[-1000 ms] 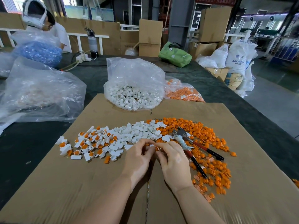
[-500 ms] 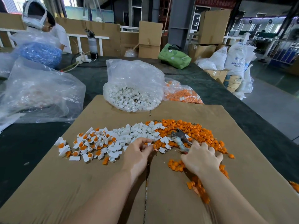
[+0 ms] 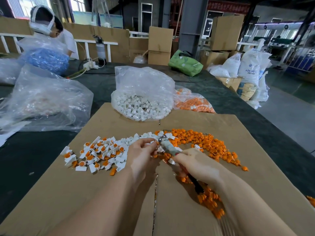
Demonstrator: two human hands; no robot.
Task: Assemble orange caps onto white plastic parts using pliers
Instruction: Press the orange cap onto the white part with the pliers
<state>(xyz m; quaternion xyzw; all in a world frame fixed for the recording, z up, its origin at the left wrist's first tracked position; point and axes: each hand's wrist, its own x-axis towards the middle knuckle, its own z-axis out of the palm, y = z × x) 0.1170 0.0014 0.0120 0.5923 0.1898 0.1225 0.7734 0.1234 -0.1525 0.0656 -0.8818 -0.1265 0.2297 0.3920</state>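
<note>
White woven sack (image 3: 250,68), far right, printed "ABS", remainder illegible. Right hand (image 3: 197,165) clenched round the handles of the pliers (image 3: 167,147), whose head points far-left toward the left hand (image 3: 142,154). Left hand's fingertips pinch a white plastic part (image 3: 154,143) just beside the pliers' head. Loose orange caps (image 3: 204,142) lie on the cardboard (image 3: 85,193), right of both hands.

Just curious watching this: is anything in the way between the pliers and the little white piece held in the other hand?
Nothing visible. The right hand holds the pliers, whose tip is right at the white piece pinched by the left hand.
</note>
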